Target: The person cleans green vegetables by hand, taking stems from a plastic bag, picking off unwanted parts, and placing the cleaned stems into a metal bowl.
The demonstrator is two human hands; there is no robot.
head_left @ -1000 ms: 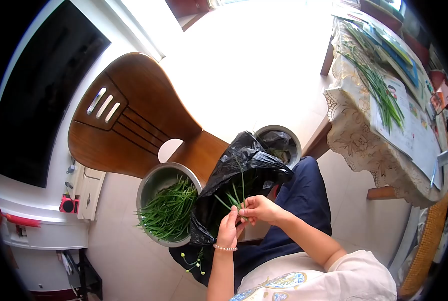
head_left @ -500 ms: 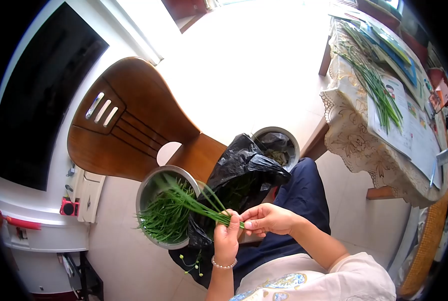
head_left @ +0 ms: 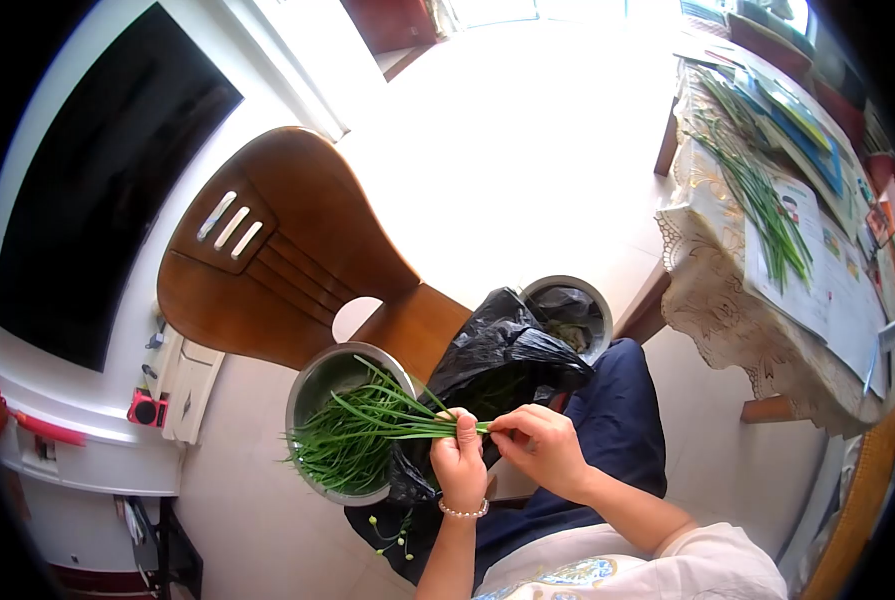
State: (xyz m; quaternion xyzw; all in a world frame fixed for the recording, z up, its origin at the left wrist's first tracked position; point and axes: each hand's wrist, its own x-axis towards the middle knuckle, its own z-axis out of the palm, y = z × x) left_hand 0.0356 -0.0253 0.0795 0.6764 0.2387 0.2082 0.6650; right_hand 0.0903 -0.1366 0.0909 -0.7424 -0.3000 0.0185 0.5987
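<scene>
My left hand (head_left: 458,468), a beaded bracelet at its wrist, is closed around a bunch of long green chives (head_left: 407,425). Their leafy ends fan out leftward over a metal basin (head_left: 329,375), where a heap of loose chives (head_left: 342,455) lies. At the other end of the bunch, the fingertips of my right hand (head_left: 545,448) are pinched at the pale stem ends. Just beyond my hands sits an open black plastic bag (head_left: 502,335), with some greens dimly visible inside. A few stems with pale buds (head_left: 395,543) hang below the bag.
A second metal bowl (head_left: 604,320), lined with dark plastic, holds scraps. The wooden chair (head_left: 297,240) stands ahead. On the right, a cloth-covered table (head_left: 702,265) carries more chives (head_left: 767,215), papers and books. A wall-mounted black screen (head_left: 107,190) is at left.
The view has shifted slightly, so the scene sits a little further right and down. My right hand has turned, its fingers now pointing down at the stem ends. The left keeps its hold.
</scene>
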